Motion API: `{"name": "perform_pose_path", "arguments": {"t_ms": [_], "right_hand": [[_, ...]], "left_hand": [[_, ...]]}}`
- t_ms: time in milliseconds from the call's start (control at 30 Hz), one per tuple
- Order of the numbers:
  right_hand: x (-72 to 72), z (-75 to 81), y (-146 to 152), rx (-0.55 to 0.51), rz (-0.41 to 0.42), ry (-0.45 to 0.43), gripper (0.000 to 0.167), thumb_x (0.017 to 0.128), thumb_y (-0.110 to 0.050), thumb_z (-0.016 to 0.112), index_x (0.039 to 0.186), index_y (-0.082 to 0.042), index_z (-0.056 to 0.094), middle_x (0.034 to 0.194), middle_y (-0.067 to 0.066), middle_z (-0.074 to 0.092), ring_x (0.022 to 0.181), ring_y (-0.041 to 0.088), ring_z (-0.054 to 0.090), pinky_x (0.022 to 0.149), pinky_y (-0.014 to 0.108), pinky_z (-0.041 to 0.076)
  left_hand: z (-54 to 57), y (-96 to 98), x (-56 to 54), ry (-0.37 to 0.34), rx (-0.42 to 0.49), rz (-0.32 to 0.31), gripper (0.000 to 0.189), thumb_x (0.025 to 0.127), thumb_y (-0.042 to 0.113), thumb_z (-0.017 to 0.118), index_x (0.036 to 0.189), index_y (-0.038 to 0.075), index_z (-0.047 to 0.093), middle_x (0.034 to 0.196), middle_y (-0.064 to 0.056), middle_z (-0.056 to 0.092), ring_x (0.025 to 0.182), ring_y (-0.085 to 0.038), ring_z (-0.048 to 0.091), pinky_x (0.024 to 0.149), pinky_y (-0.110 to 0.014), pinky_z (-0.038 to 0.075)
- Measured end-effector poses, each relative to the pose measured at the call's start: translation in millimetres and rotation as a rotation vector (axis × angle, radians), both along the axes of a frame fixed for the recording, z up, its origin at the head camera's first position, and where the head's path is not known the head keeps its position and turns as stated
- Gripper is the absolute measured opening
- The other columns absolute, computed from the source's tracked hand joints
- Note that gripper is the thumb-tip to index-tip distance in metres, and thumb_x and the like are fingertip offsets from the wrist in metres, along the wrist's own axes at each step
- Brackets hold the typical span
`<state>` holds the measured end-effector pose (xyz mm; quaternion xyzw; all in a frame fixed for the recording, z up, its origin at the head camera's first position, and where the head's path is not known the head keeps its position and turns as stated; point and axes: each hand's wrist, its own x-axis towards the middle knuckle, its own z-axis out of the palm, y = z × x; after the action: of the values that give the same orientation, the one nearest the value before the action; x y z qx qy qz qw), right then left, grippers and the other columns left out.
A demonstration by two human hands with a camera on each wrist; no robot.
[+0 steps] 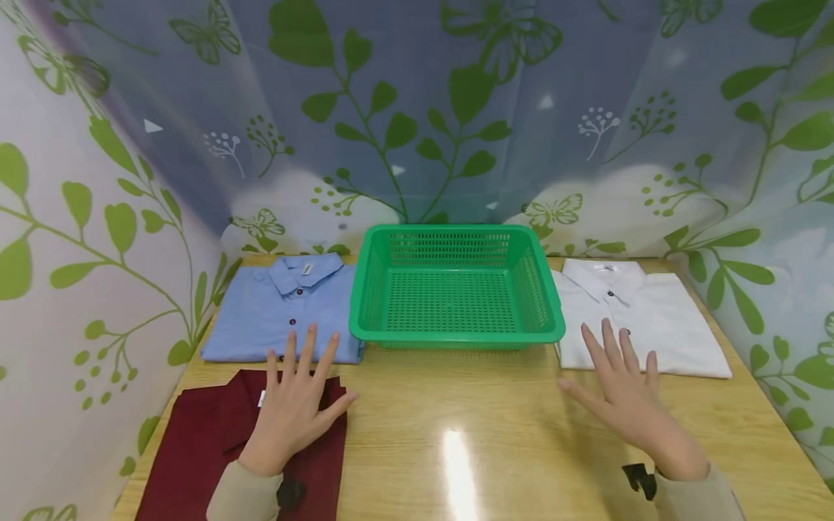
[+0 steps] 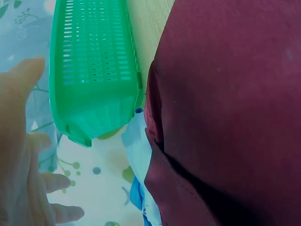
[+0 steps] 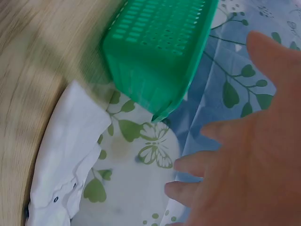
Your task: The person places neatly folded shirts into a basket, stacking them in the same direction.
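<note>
My left hand (image 1: 291, 412), fingers spread, hovers over a folded dark red shirt (image 1: 195, 441), its fingertips overlapping the lower edge of a folded light blue shirt (image 1: 260, 318) in the head view. My right hand (image 1: 625, 398) is spread too, holding nothing, with its fingertips in front of a folded white shirt (image 1: 677, 325). Between the blue and white shirts stands a green plastic basket (image 1: 456, 337) with slotted walls, nothing inside it. The left wrist view has the red shirt (image 2: 235, 94) large at the right, the left hand (image 2: 19, 155) at the edge.
A wooden table (image 1: 404, 427) carries everything, with a bright light reflection near its front middle. Curtains (image 1: 417, 108) printed with green leaves and butterflies hang close behind the basket and along both sides.
</note>
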<state>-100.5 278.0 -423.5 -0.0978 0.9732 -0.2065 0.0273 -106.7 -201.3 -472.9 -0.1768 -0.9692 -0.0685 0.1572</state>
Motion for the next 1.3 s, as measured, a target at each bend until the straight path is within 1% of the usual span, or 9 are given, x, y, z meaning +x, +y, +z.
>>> {"name": "perform_pose_path", "arguments": {"t_ms": [133,400,500,667,767,867,1000,1167,1300], "right_hand": [[4.8,4.7,-4.5,-0.066,0.021,-0.036,0.088,0.099,-0.051,0.052,0.16,-0.013,0.001,0.162,0.023,-0.01,0.146,0.046,-0.015,0.104,0.07,-0.021],[17.0,13.6,-20.0,-0.216,0.109,-0.033,0.081,0.1,-0.038,0.059,0.16,-0.009,0.012,0.162,0.027,0.003,0.147,0.048,-0.004,0.107,0.07,-0.015],[20.2,15.2,-26.1,-0.256,0.133,-0.034,0.079,0.099,-0.035,0.06,0.159,-0.008,0.016,0.162,0.026,0.007,0.147,0.049,0.001,0.108,0.072,-0.008],[22.4,13.8,-36.2,-0.345,0.204,-0.026,0.077,0.1,-0.028,0.061,0.159,-0.007,0.017,0.161,0.023,0.015,0.146,0.048,0.011,0.11,0.07,0.013],[23.4,12.1,-44.2,-0.401,0.235,-0.057,0.076,0.101,-0.027,0.06,0.16,-0.012,0.014,0.162,0.018,0.015,0.146,0.043,0.014,0.116,0.053,0.019],[24.5,10.0,-53.8,-0.417,0.237,-0.11,0.075,0.102,-0.032,0.057,0.16,-0.015,0.014,0.163,0.015,0.016,0.147,0.039,0.016,0.116,0.045,0.02],[26.1,5.6,-67.4,-0.443,0.246,-0.16,0.073,0.103,-0.035,0.055,0.16,-0.016,0.014,0.163,0.012,0.018,0.147,0.035,0.018,0.112,0.057,0.021],[26.4,-0.4,-87.4,-0.542,0.3,-0.198,0.07,0.103,-0.03,0.054,0.16,-0.016,0.015,0.163,0.012,0.018,0.147,0.035,0.017,0.112,0.06,0.019],[24.4,-6.5,-102.4,-0.625,0.335,-0.218,0.069,0.103,-0.025,0.055,0.16,-0.016,0.016,0.162,0.011,0.021,0.147,0.034,0.022,0.112,0.059,0.02]], "left_hand": [[1.7,0.7,0.5,-0.045,0.0,0.007,0.089,0.09,0.061,0.061,0.158,0.017,0.027,0.163,-0.02,0.015,0.145,-0.049,0.015,0.108,-0.072,0.014],[8.4,-0.1,1.2,-0.035,0.037,0.009,0.082,0.093,0.05,0.064,0.158,0.018,0.027,0.16,-0.021,0.024,0.142,-0.048,0.027,0.108,-0.07,0.022],[10.3,-1.5,1.1,-0.02,0.067,0.005,0.078,0.093,0.045,0.066,0.157,0.015,0.031,0.157,-0.022,0.03,0.139,-0.047,0.033,0.107,-0.068,0.027],[11.4,-7.4,2.3,-0.009,0.099,0.016,0.07,0.092,0.039,0.069,0.15,0.009,0.043,0.152,-0.025,0.036,0.134,-0.047,0.039,0.105,-0.067,0.031],[10.7,-13.2,3.6,-0.004,0.126,0.028,0.066,0.091,0.035,0.07,0.146,0.006,0.047,0.15,-0.026,0.038,0.132,-0.047,0.041,0.103,-0.067,0.033],[8.7,-21.4,6.7,0.003,0.156,0.052,0.063,0.09,0.032,0.072,0.143,0.005,0.051,0.148,-0.027,0.04,0.129,-0.046,0.043,0.1,-0.068,0.035],[7.6,-34.3,13.1,-0.013,0.177,0.099,0.059,0.09,0.03,0.073,0.14,0.003,0.054,0.145,-0.028,0.042,0.122,-0.051,0.047,0.096,-0.069,0.037],[11.2,-53.3,17.6,-0.062,0.198,0.163,0.057,0.092,0.03,0.071,0.14,0.003,0.053,0.144,-0.03,0.042,0.119,-0.057,0.046,0.094,-0.073,0.035],[11.8,-70.8,16.5,-0.041,0.232,0.194,0.055,0.092,0.028,0.071,0.137,0.0,0.053,0.141,-0.032,0.044,0.118,-0.058,0.047,0.087,-0.075,0.036]]}}
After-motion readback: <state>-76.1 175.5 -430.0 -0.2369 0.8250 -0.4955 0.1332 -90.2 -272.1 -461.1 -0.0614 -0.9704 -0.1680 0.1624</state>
